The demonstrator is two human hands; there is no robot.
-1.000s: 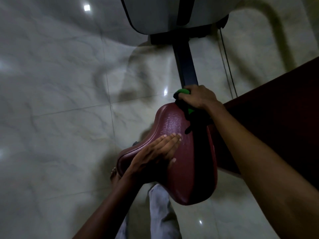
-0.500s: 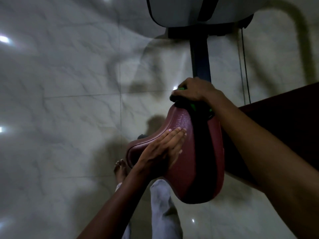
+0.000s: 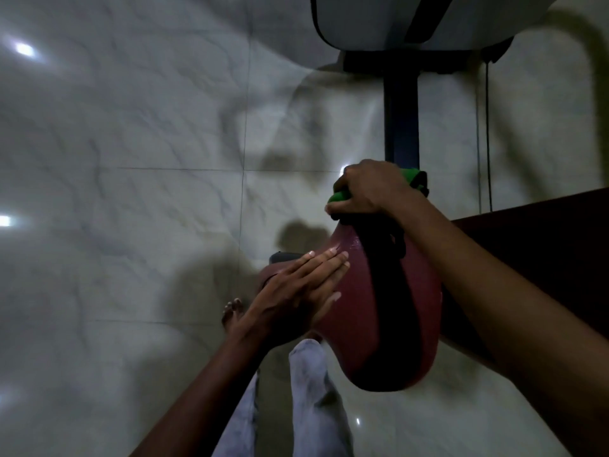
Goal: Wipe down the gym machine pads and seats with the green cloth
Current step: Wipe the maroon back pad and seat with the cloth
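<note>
A dark red padded seat (image 3: 418, 311) of a gym machine fills the lower middle of the head view, its narrow nose pointing away from me. My right hand (image 3: 369, 189) grips the green cloth (image 3: 410, 175) bunched at that nose; only small green bits show beside the fingers. My left hand (image 3: 303, 285) lies flat on the seat's left side with straight fingers. My right arm casts a dark shadow down the seat's middle.
A dark blue post (image 3: 401, 123) runs from the seat's nose to the white machine housing (image 3: 369, 18) at the top. A thin cable (image 3: 487, 133) hangs to the right. A dark red pad (image 3: 543, 252) lies on the right. My legs and bare foot (image 3: 232, 311) stand on pale marble tiles (image 3: 131, 192).
My right hand with the cloth has stayed at the seat's nose, shifting slightly on it. My left hand has kept its flat hold on the seat's side. The camera has drifted left.
</note>
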